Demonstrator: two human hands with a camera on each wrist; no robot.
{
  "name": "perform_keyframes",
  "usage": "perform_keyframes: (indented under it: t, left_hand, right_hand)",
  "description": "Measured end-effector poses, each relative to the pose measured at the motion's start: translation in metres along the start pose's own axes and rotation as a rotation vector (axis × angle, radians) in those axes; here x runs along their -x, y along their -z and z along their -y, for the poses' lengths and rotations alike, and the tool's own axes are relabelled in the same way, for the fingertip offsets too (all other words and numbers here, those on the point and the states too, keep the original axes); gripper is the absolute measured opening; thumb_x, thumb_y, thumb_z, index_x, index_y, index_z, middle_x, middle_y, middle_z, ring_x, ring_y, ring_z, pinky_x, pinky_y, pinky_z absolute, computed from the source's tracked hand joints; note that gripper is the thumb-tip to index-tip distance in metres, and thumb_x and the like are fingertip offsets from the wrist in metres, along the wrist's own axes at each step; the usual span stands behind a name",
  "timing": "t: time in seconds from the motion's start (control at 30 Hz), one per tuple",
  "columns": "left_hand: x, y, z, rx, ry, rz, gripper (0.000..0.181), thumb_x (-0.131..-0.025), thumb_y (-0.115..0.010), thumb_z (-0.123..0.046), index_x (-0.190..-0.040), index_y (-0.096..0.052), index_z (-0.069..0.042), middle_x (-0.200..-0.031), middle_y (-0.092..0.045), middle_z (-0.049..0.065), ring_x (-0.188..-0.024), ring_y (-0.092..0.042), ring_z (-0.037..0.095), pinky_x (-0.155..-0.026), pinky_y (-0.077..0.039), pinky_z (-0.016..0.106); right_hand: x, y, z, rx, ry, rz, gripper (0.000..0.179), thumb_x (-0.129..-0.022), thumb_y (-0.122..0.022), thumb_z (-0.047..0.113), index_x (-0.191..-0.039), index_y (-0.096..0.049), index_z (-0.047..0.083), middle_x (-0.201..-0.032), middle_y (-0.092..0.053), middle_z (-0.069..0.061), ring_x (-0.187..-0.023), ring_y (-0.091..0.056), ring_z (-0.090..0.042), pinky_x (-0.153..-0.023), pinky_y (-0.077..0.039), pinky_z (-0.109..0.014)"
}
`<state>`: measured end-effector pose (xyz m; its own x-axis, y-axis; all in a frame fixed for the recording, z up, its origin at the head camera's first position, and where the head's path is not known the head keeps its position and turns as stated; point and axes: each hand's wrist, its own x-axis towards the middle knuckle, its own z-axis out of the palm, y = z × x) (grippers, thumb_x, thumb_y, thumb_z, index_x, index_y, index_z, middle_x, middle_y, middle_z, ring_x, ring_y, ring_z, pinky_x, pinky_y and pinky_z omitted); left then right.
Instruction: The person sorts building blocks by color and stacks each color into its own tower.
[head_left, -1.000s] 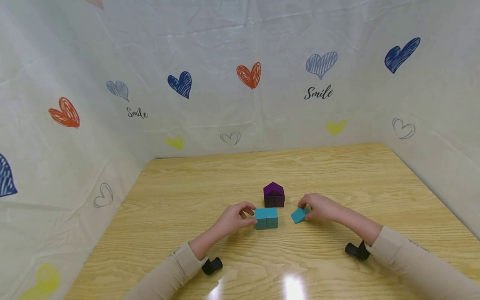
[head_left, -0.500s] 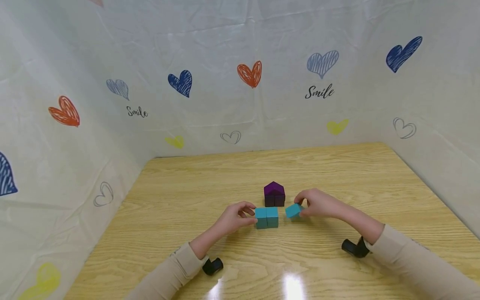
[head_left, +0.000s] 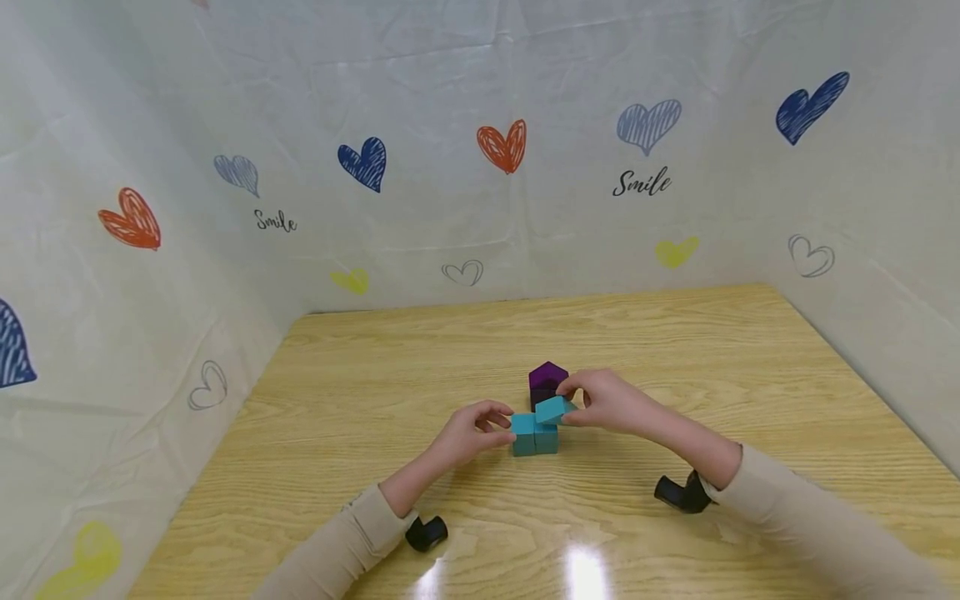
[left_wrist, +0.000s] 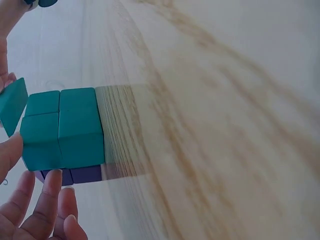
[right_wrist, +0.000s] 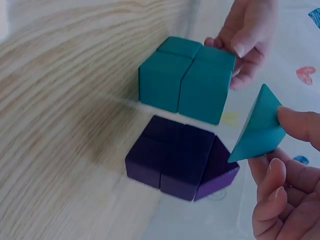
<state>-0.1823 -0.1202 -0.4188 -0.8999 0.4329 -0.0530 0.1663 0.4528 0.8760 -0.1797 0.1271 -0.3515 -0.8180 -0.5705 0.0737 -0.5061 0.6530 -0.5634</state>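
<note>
Two teal cubes stand side by side on the wooden table. At their left side my left hand holds the left cube, thumb at the front corner and fingers bent behind it. My right hand pinches a teal triangular prism between thumb and fingers. In the head view this prism is tilted and overlaps the top of the right cube; the right wrist view shows a gap between them. Just behind are two dark purple cubes topped by a purple triangular prism, partly covered by the teal pieces and right hand.
The wooden table reaches back to a white sheet printed with hearts and "Smile". That sheet also closes off the left and right sides. A black wrist camera sits by the left sleeve, another by the right.
My right hand has carried the teal prism left and up, from the table right of the cubes to over the right cube. My left hand and the cubes have stayed put.
</note>
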Motion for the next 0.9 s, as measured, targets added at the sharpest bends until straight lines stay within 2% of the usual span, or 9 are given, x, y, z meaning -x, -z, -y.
perform_keyframes:
  t: [0.3,0.57,0.9]
  left_hand:
    - [0.0,0.0,0.0,-0.01,-0.009,0.012,0.032,-0.082,-0.069,-0.021,-0.111,-0.061,-0.008,-0.098,-0.065,0.007,-0.077,-0.056,0.013,-0.065,-0.048,0.023]
    - [-0.001,-0.001,0.001,-0.007,-0.021,0.014,0.032,-0.082,-0.069,-0.02,-0.11,-0.061,-0.006,-0.098,-0.065,0.009,-0.078,-0.056,0.013,-0.065,-0.047,0.023]
    - [-0.001,0.0,0.001,-0.011,-0.012,0.019,0.032,-0.082,-0.069,-0.021,-0.11,-0.061,-0.006,-0.099,-0.065,0.009,-0.079,-0.056,0.014,-0.066,-0.048,0.024]
  right_hand:
    - [-0.015,-0.02,0.01,0.075,0.046,0.001,0.03,-0.076,-0.073,0.012,-0.101,-0.064,-0.003,-0.091,-0.064,-0.008,-0.075,-0.056,-0.016,-0.066,-0.047,-0.024]
    - [-0.018,-0.027,0.012,0.114,0.061,-0.003,0.03,-0.076,-0.073,0.013,-0.101,-0.065,-0.002,-0.093,-0.063,-0.007,-0.078,-0.056,-0.017,-0.067,-0.046,-0.023]
    - [-0.019,-0.031,0.016,0.142,0.038,-0.004,0.031,-0.078,-0.072,0.016,-0.104,-0.065,-0.001,-0.097,-0.063,-0.009,-0.084,-0.058,-0.02,-0.07,-0.048,-0.025]
